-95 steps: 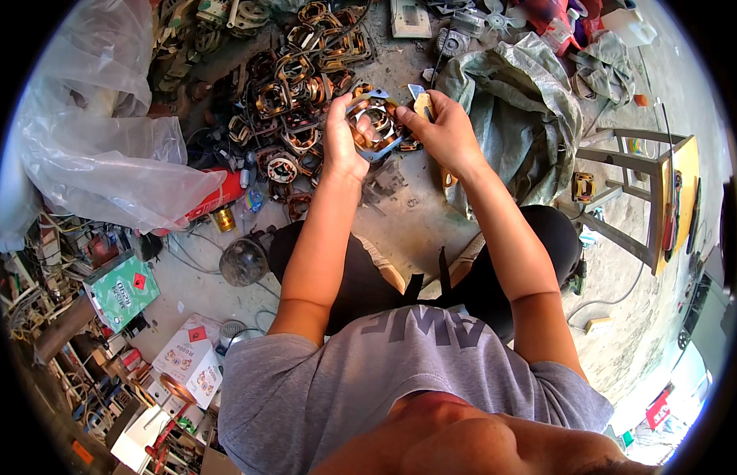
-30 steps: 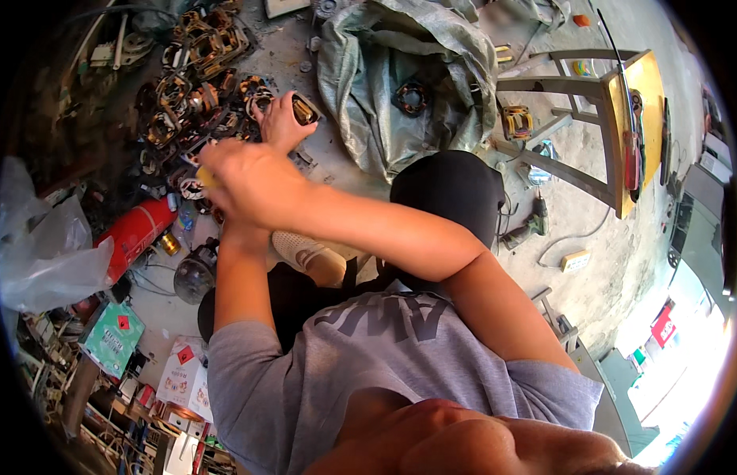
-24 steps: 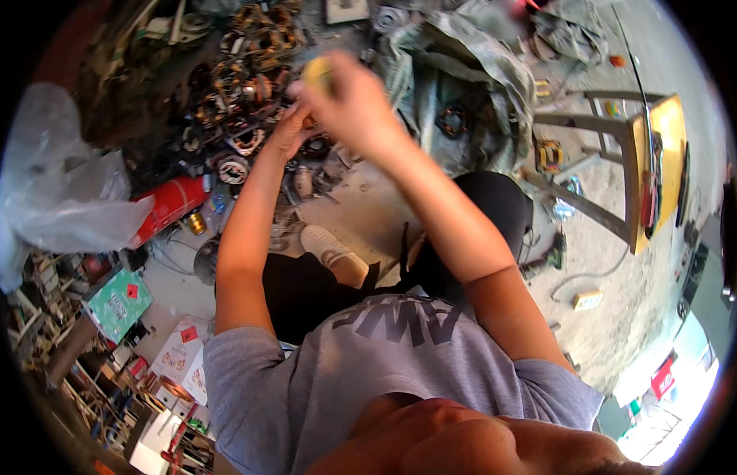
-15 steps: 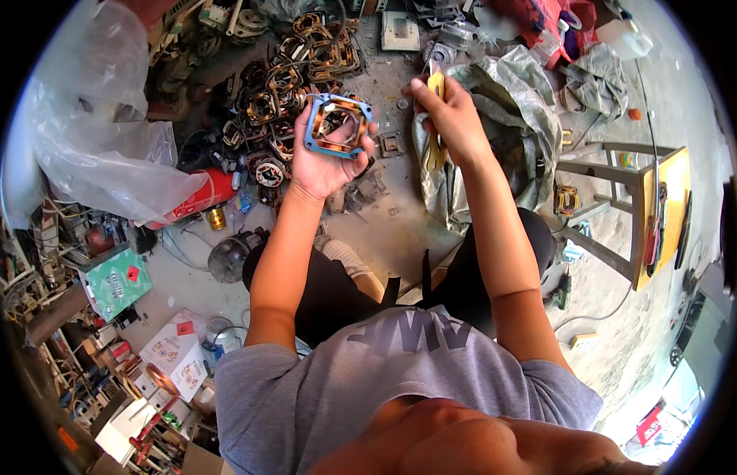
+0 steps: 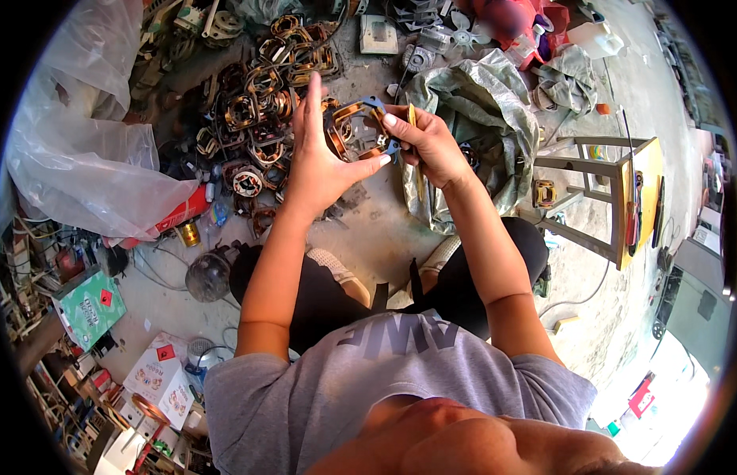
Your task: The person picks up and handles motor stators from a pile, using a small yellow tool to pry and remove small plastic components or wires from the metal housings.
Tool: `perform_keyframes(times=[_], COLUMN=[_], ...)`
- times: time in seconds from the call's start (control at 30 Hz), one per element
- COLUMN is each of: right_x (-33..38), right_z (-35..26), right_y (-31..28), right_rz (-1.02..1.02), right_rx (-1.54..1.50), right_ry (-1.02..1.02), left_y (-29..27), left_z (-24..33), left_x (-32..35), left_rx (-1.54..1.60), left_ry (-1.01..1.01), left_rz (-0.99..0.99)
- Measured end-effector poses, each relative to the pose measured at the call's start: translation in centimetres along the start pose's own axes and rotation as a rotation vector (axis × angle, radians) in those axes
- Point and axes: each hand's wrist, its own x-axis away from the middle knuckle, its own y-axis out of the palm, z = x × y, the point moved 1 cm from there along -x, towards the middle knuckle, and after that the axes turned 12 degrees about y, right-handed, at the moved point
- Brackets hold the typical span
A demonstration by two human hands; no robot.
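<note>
Above the floor in front of me is a square motor stator (image 5: 372,105) with a blue frame and copper-coloured windings, tilted on its side. My right hand (image 5: 434,148) pinches its right edge with thumb and fingertips. In that same hand is a yellow-handled tool (image 5: 412,116); its working end is hidden, so its kind cannot be told. My left hand (image 5: 317,174) is open to the left of the stator, fingers stretched upward, with the thumb reaching along the lower edge of the frame.
Beyond my hands lies a heap of wound copper coils (image 5: 265,83). A grey-green woven sack (image 5: 495,103) is crumpled at right, near a wooden stool (image 5: 641,198) with tools on it. Clear plastic sheeting (image 5: 83,158) covers a red object at left, with boxes (image 5: 91,309) nearer me.
The stator has passed from my left palm to my right hand's fingertips and turned edge-on. My right hand has moved left to it, and the left fingers have straightened.
</note>
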Motion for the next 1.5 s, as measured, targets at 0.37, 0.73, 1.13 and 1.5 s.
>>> perform_keyframes(times=[0.37,0.73,1.13,1.5], right_x=[-0.3,-0.7,-0.7,-0.4], right_z=[1.1,1.6,3.1,4.3], right_y=[3.4,2.6,1.0,0.1], right_rz=[0.287,0.376,0.482,0.528], right_rx=[0.110,0.081,0.132,0.114], right_ry=[-0.376,-0.499,-0.575,-0.517], left_y=[3.8,5.2,7.0,8.5], left_z=[-1.0,-1.4,-1.0,-1.5], left_x=[0.8,0.8,1.1,2.1], left_rx=[1.011,0.827,0.819,0.713], left_ry=[-0.233,-0.261,-0.363,-0.326], left_rz=[0.334,0.369,0.391,0.407])
